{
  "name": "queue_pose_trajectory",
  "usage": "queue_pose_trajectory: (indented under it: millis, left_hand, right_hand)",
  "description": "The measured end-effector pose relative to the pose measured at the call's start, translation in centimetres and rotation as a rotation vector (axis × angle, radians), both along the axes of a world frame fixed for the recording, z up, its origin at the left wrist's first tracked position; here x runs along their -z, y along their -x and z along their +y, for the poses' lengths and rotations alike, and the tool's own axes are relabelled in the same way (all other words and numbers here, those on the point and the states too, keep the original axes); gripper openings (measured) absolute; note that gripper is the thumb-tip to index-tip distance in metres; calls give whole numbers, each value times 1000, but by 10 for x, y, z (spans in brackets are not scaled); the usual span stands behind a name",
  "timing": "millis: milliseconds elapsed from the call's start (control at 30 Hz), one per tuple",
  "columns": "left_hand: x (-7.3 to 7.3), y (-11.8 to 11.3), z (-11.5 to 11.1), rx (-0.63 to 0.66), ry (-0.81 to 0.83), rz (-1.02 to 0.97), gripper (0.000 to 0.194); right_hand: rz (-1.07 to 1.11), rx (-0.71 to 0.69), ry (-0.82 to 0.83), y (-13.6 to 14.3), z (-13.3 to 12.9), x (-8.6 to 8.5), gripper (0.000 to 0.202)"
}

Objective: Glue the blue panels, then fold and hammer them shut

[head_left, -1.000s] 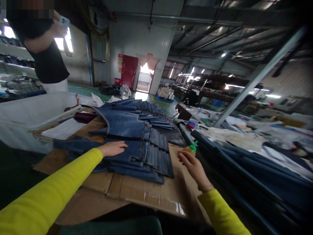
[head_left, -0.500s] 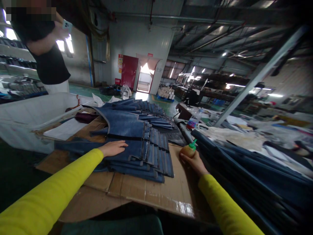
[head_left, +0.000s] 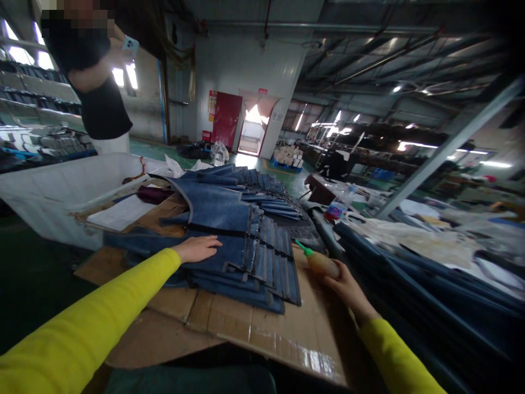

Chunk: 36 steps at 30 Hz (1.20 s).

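My left hand (head_left: 199,249) lies flat, fingers stretched out, on top of a fanned stack of blue fabric pieces (head_left: 217,213) with grey edges and a black strip across them. In my right hand (head_left: 344,287) is a squeeze bottle (head_left: 322,264) with a brownish body and a green nozzle. It is tilted, its nozzle pointing left toward the stepped right edges of the stack. The bottle is held above the cardboard (head_left: 266,328) and apart from the fabric. What the lower pieces look like is hidden under the top ones.
A white bin (head_left: 77,189) stands at the left, with a person (head_left: 102,82) holding a phone behind it. More blue pieces (head_left: 270,191) lie behind the stack. Dark fabric (head_left: 410,279) lines the right side, near a labelled plastic bottle (head_left: 336,209).
My right hand has turned the squeeze bottle from nozzle-up to tilted left. My left hand stays on the same fabric. The whole view has shifted slightly.
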<state>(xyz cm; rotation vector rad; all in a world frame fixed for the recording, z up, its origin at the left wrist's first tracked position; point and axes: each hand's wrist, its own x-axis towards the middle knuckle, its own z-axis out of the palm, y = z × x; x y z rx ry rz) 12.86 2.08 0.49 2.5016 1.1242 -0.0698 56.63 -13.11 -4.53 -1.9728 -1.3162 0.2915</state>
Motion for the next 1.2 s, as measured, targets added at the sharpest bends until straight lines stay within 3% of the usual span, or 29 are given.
queue_pose_trajectory:
  millis: [133,300,467,667,900,1200]
  left_hand:
    - [-1,0,-2,0,5,-1,45]
    - [0,-1,-1,-5,13,-1,45]
    - [3,0,1,-2,11,-2,46]
    - [4,0,0,0,-2,-8,45]
    - [2,0,-1,6,6,-7,47]
    - [0,-1,-2,-10,23,-9,47]
  right_hand:
    - [407,112,-59,4,5,-10,62]
    - [606,-23,-216,17,33,-43,51]
    - [479,-68,-256,34,80,-65,57]
    - [89,-161,-314,46,121,-78,61]
    - [-117,-213,-334,44,146,-81,58]
    - [-161,-236,-331,45,166,-73,59]
